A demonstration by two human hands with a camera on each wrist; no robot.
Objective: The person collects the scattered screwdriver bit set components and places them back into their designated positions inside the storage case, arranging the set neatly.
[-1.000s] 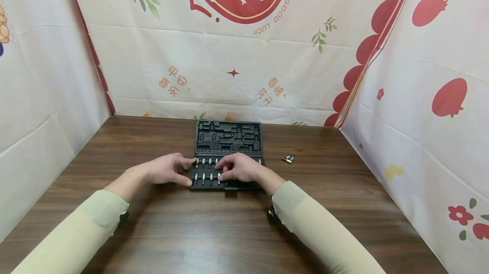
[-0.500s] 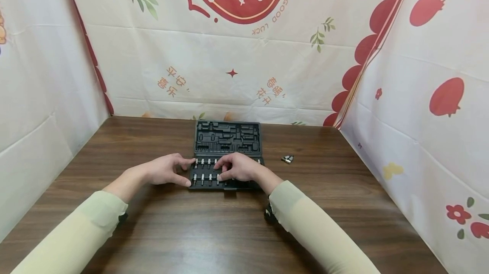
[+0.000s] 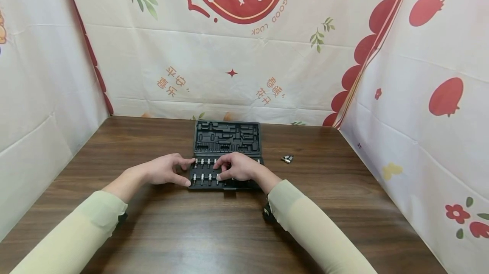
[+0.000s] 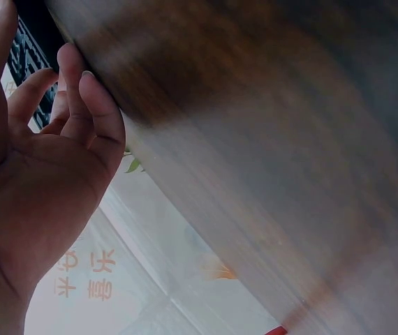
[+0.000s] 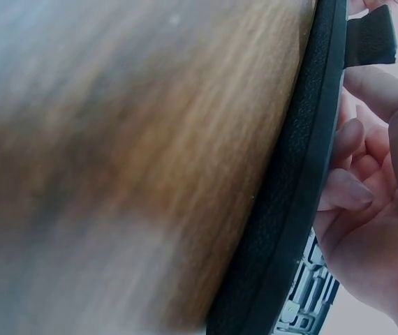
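A black plastic case [image 3: 202,171] lies unfolded on the table, its lid at the back. Silver bit sockets [image 3: 209,178] stand in two rows in its front half. The left hand [image 3: 164,170] touches the case's left edge with thumb and index fingertips spread apart; in the left wrist view its other fingers [image 4: 101,115] bend loosely. Over the middle of the case reaches the right hand [image 3: 240,167]. Its thumb tip touches a front-row bit socket [image 3: 217,182], and its index fingertip is by the back row, with a gap between them. The right hand hides several slots behind it.
A few small metal sockets [image 3: 287,159] lie on the wooden table [image 3: 172,227] right of the case. The moulded lid [image 3: 229,136] is folded back flat. A latch tab [image 5: 371,36] juts from the case's front. Printed cloth [image 3: 229,91] hangs at the back and sides.
The view shifts slightly. Both hands keep nearly the same places at the case, and the sockets on the table stay where they were.
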